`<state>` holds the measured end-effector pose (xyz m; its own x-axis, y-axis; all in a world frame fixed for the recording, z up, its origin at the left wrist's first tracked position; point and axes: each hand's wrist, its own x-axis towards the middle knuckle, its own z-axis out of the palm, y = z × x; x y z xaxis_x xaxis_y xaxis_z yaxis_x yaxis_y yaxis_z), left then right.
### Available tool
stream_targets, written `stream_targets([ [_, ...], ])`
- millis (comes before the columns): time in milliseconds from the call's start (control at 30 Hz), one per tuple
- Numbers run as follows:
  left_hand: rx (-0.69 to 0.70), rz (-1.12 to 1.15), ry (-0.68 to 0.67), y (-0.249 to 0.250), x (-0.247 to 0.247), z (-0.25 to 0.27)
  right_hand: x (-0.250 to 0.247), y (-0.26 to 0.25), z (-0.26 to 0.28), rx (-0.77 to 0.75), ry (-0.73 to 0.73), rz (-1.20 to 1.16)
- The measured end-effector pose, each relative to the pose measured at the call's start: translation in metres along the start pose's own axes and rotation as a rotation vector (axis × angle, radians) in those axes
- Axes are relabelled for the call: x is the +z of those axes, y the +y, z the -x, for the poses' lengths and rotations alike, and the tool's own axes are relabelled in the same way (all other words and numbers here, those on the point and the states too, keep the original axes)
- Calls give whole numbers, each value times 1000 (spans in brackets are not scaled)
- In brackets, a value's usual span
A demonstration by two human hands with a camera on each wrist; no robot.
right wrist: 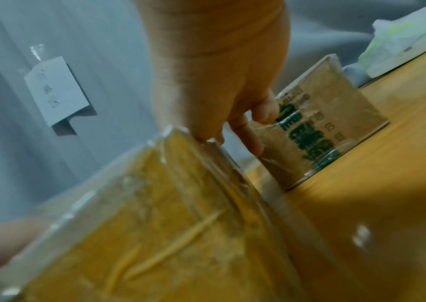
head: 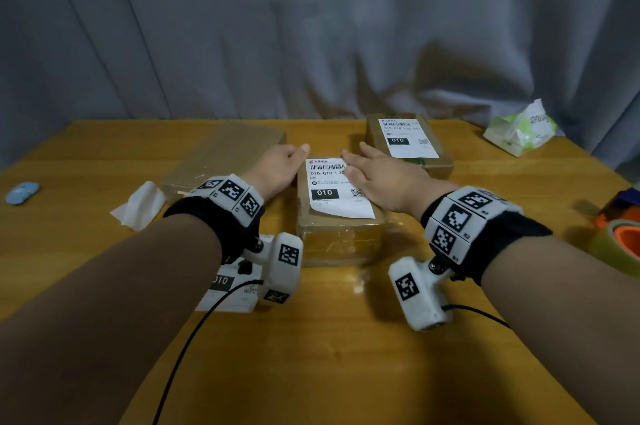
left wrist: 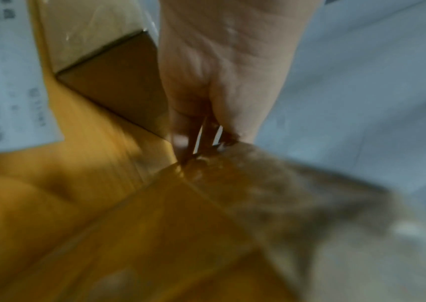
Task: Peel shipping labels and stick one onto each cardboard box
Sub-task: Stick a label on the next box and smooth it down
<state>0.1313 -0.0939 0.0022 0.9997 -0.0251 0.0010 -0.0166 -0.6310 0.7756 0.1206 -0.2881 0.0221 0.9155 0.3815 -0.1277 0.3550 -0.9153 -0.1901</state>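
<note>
A taped cardboard box (head: 341,237) sits mid-table with a white shipping label (head: 329,190) on its top. My right hand (head: 360,164) lies flat on the label's right half, fingers straight; the right wrist view shows the right hand (right wrist: 206,85) reaching over the box (right wrist: 155,224). My left hand (head: 292,157) rests against the box's far left edge, thumb out over the top and fingers mostly hidden. In the blurred left wrist view, the left hand (left wrist: 219,77) meets the box (left wrist: 258,214) at a corner. A second box (head: 429,164) behind carries a label (head: 405,138). A flat box (head: 225,154) at left is bare.
A label sheet (head: 230,289) lies under my left wrist, with crumpled white backing paper (head: 138,206) beside it. Tape rolls (head: 620,241) stand at the right edge, a tissue pack (head: 519,130) at back right, a blue object (head: 22,192) far left. Grey curtain hangs behind.
</note>
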Motion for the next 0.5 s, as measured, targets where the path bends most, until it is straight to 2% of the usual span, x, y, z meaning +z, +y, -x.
stream_targets([
  [33,59,-104,29,2,-3,-2,-2,-2,1,-11,40,29],
  [133,299,-322,71,19,-4,1,-6,-5,-3,-108,300,63],
  [167,369,-367,27,24,-2,2,-6,-5,-5,-123,334,49],
  [233,428,-432,-101,26,6,4,0,-4,-10,-120,244,37],
  [333,340,-528,-230,16,9,9,8,3,-13,-52,60,26],
  [500,229,-760,-351,6,-7,17,6,4,-13,8,2,80],
])
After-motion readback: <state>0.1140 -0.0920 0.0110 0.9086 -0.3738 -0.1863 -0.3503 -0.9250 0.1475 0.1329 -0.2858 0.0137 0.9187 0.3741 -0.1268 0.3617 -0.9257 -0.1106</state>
